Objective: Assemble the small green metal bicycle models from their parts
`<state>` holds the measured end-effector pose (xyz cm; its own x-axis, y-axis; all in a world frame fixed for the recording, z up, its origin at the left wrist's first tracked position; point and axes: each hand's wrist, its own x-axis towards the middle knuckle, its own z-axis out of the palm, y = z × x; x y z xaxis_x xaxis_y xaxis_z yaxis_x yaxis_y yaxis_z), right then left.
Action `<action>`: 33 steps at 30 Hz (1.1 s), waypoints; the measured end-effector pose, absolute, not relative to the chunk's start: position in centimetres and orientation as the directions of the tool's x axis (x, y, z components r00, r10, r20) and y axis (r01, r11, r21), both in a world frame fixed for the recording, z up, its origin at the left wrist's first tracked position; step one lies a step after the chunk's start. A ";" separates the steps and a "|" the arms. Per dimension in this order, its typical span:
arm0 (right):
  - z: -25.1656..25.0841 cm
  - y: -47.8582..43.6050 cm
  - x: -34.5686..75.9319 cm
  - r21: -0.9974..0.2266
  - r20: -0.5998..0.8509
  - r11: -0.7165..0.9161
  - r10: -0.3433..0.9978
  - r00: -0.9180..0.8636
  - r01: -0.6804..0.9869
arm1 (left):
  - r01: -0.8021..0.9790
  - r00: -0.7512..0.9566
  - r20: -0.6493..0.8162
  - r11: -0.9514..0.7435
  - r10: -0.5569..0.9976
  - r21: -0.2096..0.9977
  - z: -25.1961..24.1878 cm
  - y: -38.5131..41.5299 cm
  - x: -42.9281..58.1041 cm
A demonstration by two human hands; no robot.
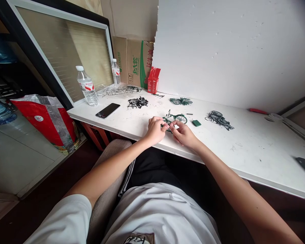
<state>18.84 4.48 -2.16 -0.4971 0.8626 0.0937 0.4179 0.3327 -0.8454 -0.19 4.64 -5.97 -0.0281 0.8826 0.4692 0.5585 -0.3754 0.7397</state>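
A green model bicycle [180, 118] is at the near edge of the white table, with one spoked wheel and the handlebar showing above my fingers. My left hand [156, 130] is closed, its thumb and fingertips pinching the bicycle's near left part. From the other side my right hand [183, 133] pinches at the same part, thumb against forefinger. Fingers hide much of this area, and any tiny piece between them is too small to make out. Just right of the bicycle lies a small dark green box-shaped part [196, 123].
Further back on the table [147, 108] lie a black model [138, 102], another green model [181, 101] and a grey-black one [219, 120]. A phone [108, 110], water bottles [87, 88], clear part frames [114, 90] and a red box [154, 80] stand leftward. A white panel [218, 51] rises behind.
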 end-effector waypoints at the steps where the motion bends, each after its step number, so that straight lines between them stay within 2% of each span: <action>1: -2.2 4.5 18.8 -0.845 0.095 0.333 0.864 -0.495 0.418 | 0.560 -0.030 0.466 -0.371 0.884 0.741 -6.0 4.7 -0.2; 6: -2.3 4.9 19.2 -0.848 0.138 0.360 0.858 -0.495 0.389 | 0.543 -0.040 0.444 -0.354 0.895 0.762 -6.2 4.9 -0.3; 9: -2.5 5.2 19.6 -0.817 0.212 0.437 0.834 -0.509 0.376 | 0.517 -0.049 0.442 -0.356 0.896 0.778 -6.3 5.0 -0.5; 14: -2.9 5.2 20.2 -0.617 0.301 0.598 0.780 -0.549 0.511 | 0.484 -0.014 0.462 -0.398 0.887 0.779 -6.7 5.2 -1.0; 17: -3.2 5.1 20.4 -0.499 0.336 0.630 0.774 -0.537 0.596 | 0.451 0.034 0.453 -0.418 0.891 0.789 -6.9 5.3 -1.5; 19: -3.4 5.1 20.4 -0.467 0.366 0.636 0.771 -0.521 0.614 | 0.439 0.062 0.447 -0.427 0.892 0.791 -6.9 5.4 -1.8; 23: -3.6 5.2 20.4 -0.503 0.374 0.616 0.788 -0.490 0.606 | 0.425 0.085 0.454 -0.444 0.887 0.789 -6.7 5.6 -2.2; 28: -3.7 5.4 20.4 -0.538 0.350 0.604 0.795 -0.495 0.588 | 0.439 0.013 0.427 -0.389 0.904 0.810 -6.5 5.9 -2.7; 33: -3.7 5.7 20.7 -0.542 0.319 0.609 0.787 -0.528 0.579 | 0.326 0.012 0.380 -0.363 0.925 0.873 -6.3 6.1 -3.2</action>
<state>20.70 5.67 -3.69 -0.5282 0.7869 0.3192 0.5793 0.6087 -0.5421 -3.20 6.15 -6.30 0.0124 0.9249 0.3799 0.3256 -0.3629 0.8731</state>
